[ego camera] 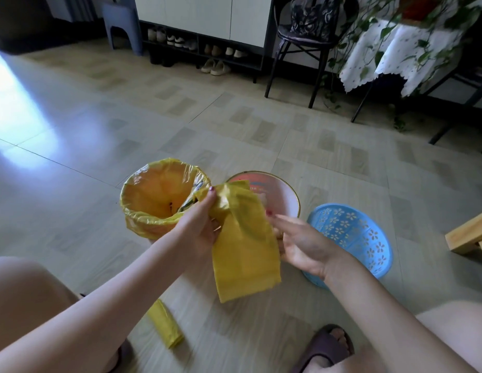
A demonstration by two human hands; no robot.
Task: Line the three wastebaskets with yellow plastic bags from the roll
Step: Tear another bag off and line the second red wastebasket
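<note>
Pale tiled floor (234, 125) fills most of the head view, with a shoe cabinet (204, 25) along the top edge, a dark chair (307, 36) to its right and a cloth-draped stand with trailing plants (396, 49) in the upper right corner.

Near the centre of the frame the left hand (202, 227) grips the bunched top of a loose yellow bag (245, 254), its fingers curled round the gathered plastic and its thumb on top. The bag hangs down flat and still folded from that grip. The right hand (299, 243) sits just right of the bag with its fingers spread fairly wide and relaxed; the fingertips touch the bag's right edge, though whether any of them pinch the plastic cannot be told.

Three wastebaskets stand in a row behind the hands. The left wastebasket (159, 197) is already lined, a yellow bag folded over its rim and sagging inside, with a small dark item at the bottom. The middle wastebasket (282, 192), white inside with a gold rim, has no liner; the held bag covers part of its opening. The blue wastebasket (352, 238), perforated with flower shapes, lies tilted at the right and is unlined.

The roll of yellow bags (165, 327) lies on the floor at lower centre-left, between the person's knees. A slippered foot (326, 348) shows at the bottom.
</note>
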